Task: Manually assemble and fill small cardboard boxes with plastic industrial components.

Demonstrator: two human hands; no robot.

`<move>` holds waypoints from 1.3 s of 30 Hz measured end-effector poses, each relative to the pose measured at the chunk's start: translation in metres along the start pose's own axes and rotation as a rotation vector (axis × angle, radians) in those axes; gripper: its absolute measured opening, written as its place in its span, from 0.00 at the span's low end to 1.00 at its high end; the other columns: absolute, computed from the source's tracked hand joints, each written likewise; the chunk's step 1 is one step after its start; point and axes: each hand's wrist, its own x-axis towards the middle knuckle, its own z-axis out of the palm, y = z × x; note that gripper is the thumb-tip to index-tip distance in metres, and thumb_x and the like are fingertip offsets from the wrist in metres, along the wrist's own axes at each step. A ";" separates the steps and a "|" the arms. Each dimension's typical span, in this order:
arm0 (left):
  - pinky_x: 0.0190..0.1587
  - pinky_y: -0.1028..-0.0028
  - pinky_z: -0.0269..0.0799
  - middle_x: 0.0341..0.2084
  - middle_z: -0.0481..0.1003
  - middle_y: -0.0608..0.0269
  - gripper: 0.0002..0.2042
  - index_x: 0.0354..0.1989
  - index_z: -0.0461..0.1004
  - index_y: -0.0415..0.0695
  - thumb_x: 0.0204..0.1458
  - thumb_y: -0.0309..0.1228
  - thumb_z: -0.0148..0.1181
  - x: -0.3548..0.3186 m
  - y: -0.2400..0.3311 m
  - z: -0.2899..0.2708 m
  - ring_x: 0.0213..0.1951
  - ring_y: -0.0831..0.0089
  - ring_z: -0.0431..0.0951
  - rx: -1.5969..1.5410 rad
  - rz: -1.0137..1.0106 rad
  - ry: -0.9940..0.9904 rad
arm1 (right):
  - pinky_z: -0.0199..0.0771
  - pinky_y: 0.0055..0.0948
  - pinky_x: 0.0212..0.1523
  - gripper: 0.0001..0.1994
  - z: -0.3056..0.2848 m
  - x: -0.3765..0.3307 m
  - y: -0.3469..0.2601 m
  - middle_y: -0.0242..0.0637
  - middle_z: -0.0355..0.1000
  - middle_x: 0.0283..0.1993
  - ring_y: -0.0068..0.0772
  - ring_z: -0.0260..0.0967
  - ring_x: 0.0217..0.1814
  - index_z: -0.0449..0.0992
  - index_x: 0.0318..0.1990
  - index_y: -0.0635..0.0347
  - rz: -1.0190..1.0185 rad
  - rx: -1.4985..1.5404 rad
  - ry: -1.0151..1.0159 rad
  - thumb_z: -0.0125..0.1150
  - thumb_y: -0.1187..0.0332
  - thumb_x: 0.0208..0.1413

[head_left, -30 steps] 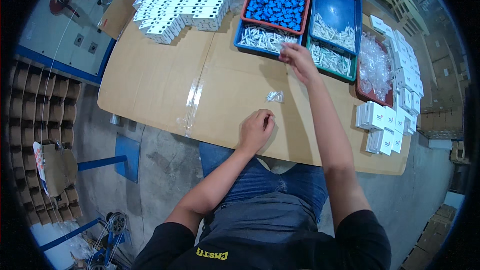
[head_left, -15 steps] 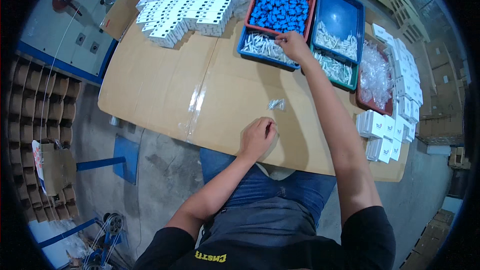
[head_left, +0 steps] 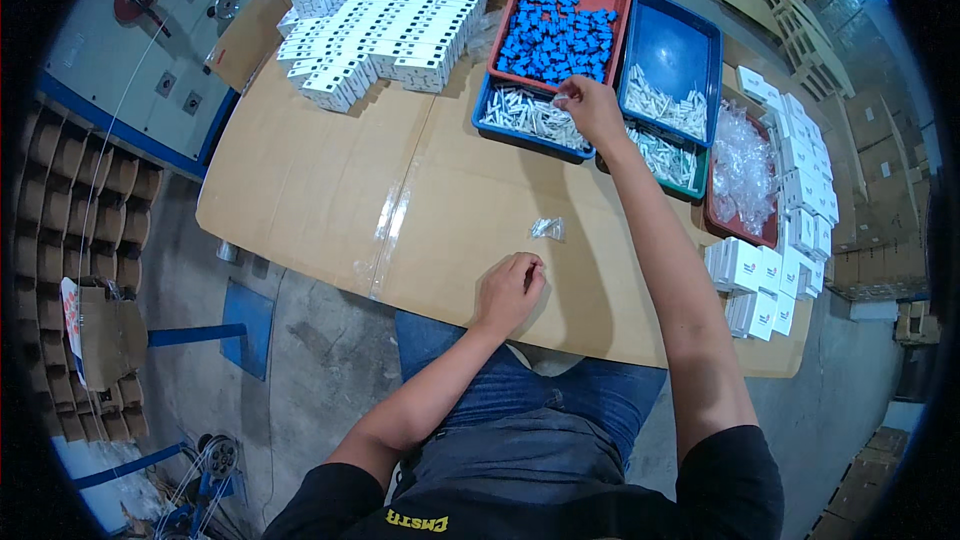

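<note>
My right hand [head_left: 590,108] reaches over the blue tray [head_left: 535,146] of small white plugs [head_left: 525,112]. Its thumb and fingertips are pinched together near the tray's back right side; a pale bit shows at the tips, too small to make out. Curled loosely, my left hand [head_left: 510,294] rests on the cardboard tabletop [head_left: 300,190] near the front edge, and nothing shows between its fingers. Just beyond it lies a small clear plastic bag [head_left: 547,228] with pale pieces in it.
Behind stands a red tray [head_left: 623,20] of blue parts. To its right are another blue tray [head_left: 680,25], a green tray [head_left: 690,190] with white plugs, and a red tray [head_left: 768,235] of clear bags. White boxes [head_left: 430,20] fill the far left; more white boxes [head_left: 765,285] stand right.
The whole view has shifted slightly, so the table sits lower in it. My right fingertips are a little nearer the tray's back edge. My left hand and the small bag have stayed put.
</note>
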 end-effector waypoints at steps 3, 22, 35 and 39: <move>0.37 0.61 0.75 0.31 0.79 0.56 0.05 0.37 0.77 0.43 0.55 0.30 0.61 0.002 0.003 0.000 0.33 0.57 0.80 0.000 0.011 -0.001 | 0.75 0.40 0.38 0.10 0.000 0.000 0.006 0.49 0.77 0.31 0.46 0.77 0.36 0.79 0.31 0.66 0.023 0.073 -0.006 0.74 0.70 0.46; 0.39 0.60 0.75 0.32 0.79 0.56 0.05 0.37 0.76 0.44 0.57 0.31 0.60 -0.003 -0.002 0.004 0.35 0.56 0.80 0.025 0.029 0.011 | 0.75 0.39 0.41 0.09 0.003 -0.002 0.017 0.47 0.77 0.38 0.44 0.77 0.38 0.81 0.34 0.61 0.064 0.098 0.099 0.70 0.65 0.53; 0.33 0.68 0.75 0.30 0.79 0.58 0.05 0.38 0.78 0.43 0.58 0.30 0.60 0.002 -0.001 0.004 0.27 0.65 0.79 0.003 0.027 0.014 | 0.75 0.28 0.27 0.12 -0.059 -0.098 0.079 0.34 0.73 0.36 0.23 0.69 0.32 0.76 0.44 0.63 0.698 0.998 0.538 0.67 0.64 0.59; 0.35 0.62 0.76 0.30 0.79 0.57 0.05 0.36 0.76 0.43 0.57 0.31 0.60 0.003 0.011 0.007 0.30 0.60 0.80 -0.024 0.034 -0.015 | 0.73 0.28 0.28 0.12 -0.137 -0.134 0.156 0.37 0.75 0.39 0.28 0.70 0.30 0.73 0.45 0.62 0.598 1.010 0.677 0.67 0.68 0.58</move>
